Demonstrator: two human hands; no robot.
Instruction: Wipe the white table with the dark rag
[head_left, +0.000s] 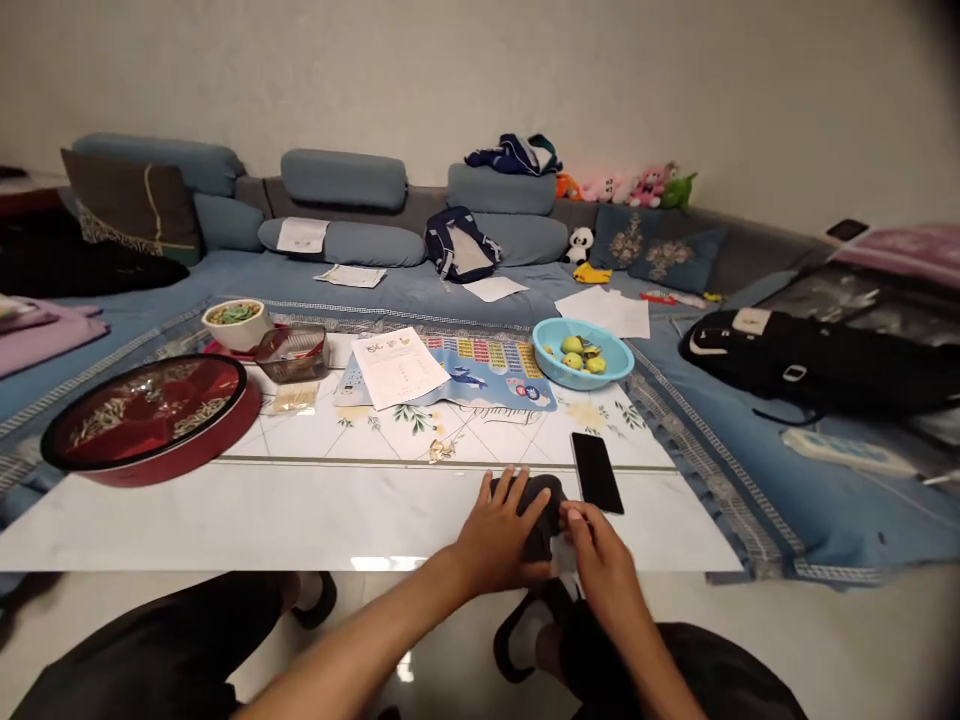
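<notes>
A soft-looking black item (537, 540), perhaps a small pouch or folded cloth, lies at the table's front edge, partly covered by my hands. My left hand (504, 530) rests over it with the fingers spread. Close by on the right, my right hand (598, 552) is closed in a pinch at the item's right side. What exactly sits between those fingertips is too small to make out. A phone (597, 472) with a dark screen lies just beyond my right hand.
On the white table (300, 520) are a red round snack tray (157, 460), a brown clear box (292, 355), a white bowl (259, 330), a paper sheet (397, 368), a blue printed mat (495, 385) and a blue basin (585, 378) of green fruit. A blue sofa (412, 295) stands behind.
</notes>
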